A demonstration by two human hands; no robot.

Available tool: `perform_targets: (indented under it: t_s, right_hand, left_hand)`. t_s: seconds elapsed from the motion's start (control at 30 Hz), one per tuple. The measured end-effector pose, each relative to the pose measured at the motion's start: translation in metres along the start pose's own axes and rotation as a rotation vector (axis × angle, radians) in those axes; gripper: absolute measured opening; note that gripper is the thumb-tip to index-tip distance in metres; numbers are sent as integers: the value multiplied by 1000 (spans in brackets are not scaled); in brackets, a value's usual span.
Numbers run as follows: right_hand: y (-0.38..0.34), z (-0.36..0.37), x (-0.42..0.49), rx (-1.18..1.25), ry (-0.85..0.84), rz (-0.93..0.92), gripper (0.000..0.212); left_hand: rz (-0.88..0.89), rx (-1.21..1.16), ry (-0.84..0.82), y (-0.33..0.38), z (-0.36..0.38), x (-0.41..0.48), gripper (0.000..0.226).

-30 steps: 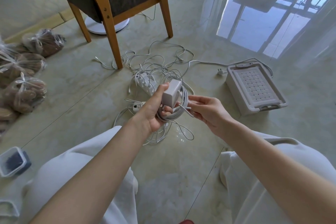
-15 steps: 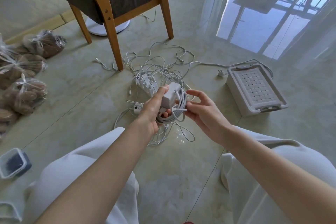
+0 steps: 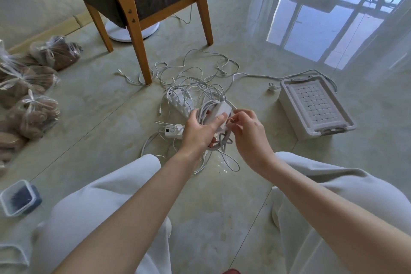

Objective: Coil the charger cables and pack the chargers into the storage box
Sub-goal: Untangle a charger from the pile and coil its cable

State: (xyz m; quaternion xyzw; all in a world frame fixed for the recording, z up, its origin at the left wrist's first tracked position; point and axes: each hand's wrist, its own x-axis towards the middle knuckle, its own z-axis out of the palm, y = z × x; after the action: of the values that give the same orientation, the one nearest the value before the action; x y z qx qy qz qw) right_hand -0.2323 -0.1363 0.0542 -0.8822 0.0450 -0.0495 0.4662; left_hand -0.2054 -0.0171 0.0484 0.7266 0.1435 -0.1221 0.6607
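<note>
Charger (image 3: 219,109) in left hand (image 3: 198,131) grip, right hand (image 3: 247,131) pinch on its coiled cable (image 3: 205,109)

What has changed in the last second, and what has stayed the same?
The right hand turned over and moved in to the charger, where its fingers now seem to pinch the cable end. The left hand still grips charger and coiled cable; the storage box stayed closed, in place.
</note>
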Motion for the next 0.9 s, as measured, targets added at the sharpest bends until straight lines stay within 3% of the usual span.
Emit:
perform_targets:
  t_s: [0.07,0.13,0.47,0.53,0.63,0.77,0.9]
  right_hand:
    - [1,2,-1,-99,21,-186,8]
    - [0,1,-2,-101,52,-253,6]
    - [-11,-16,4,40,136,-319,13]
    - [-13,-17,8,161,166,-223,16]
    - [-13,-20,17,321,181,62,15]
    - [-13,-27,22,601,8,481,18]
    - [-19,-37,28,662,-59,521,24]
  left_hand:
    - [-41,-46,29,1,-2,2,55]
    - [-84,-63,67,0,-5,6,49]
    - [-94,-90,69,-1,-19,11,46]
    - [-53,-91,65,5,-18,5,43]
    - [74,-83,45,17,-15,-7,37]
    - [223,-22,-47,24,-6,-22,35]
    - [302,9,-180,25,-3,-28,43]
